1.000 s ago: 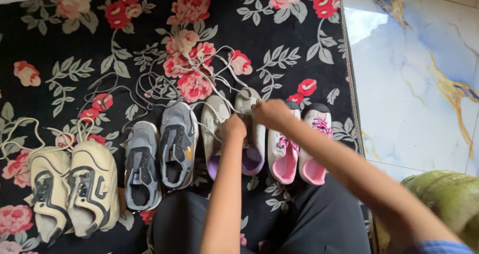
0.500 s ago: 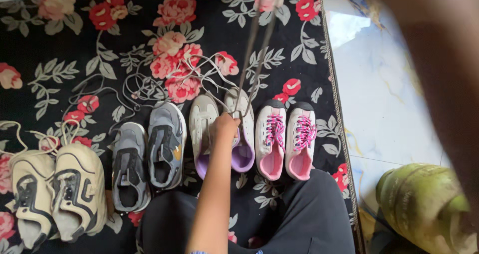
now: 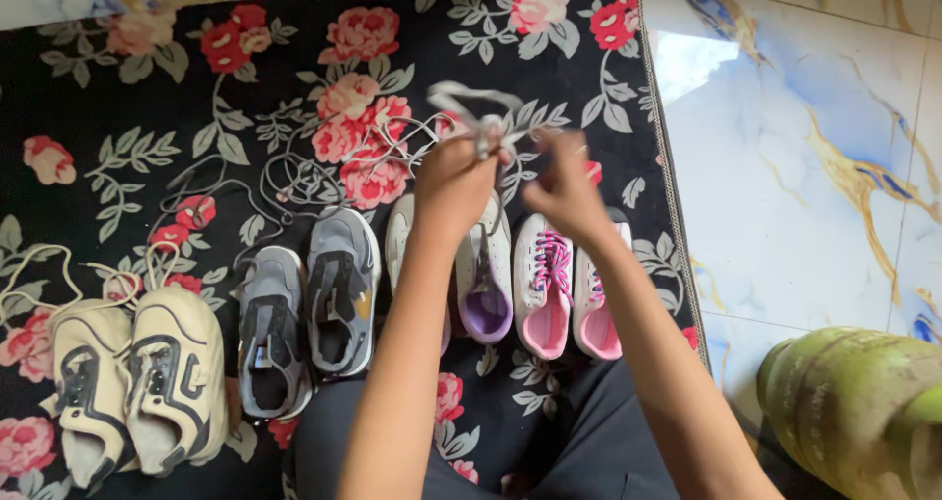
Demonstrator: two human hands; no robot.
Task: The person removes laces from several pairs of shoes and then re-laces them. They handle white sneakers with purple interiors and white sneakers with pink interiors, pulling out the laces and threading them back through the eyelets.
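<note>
Left fingers: your left hand (image 3: 453,181) is pinched shut on a pale shoelace (image 3: 478,117), holding its blurred loop up above the shoes.
Right fingers: your right hand (image 3: 564,188) has its fingers curled close beside the same lace; whether they grip it you cannot tell from this view.
Lace: it hangs from your left hand down to the white shoe with purple lining (image 3: 485,274), just under your wrists.
Neighbours: a white and pink pair (image 3: 554,289) with pink laces sits just right of it, partly under your right forearm; a grey pair (image 3: 304,314) is to the left, and a cream pair (image 3: 137,382) further left.
Loose laces: more pale laces (image 3: 294,176) lie tangled on the rug beyond the grey pair.
Ground: a black floral rug (image 3: 147,117), edged by marbled floor tiles (image 3: 805,166); a green cylinder (image 3: 854,412) stands at your right.
</note>
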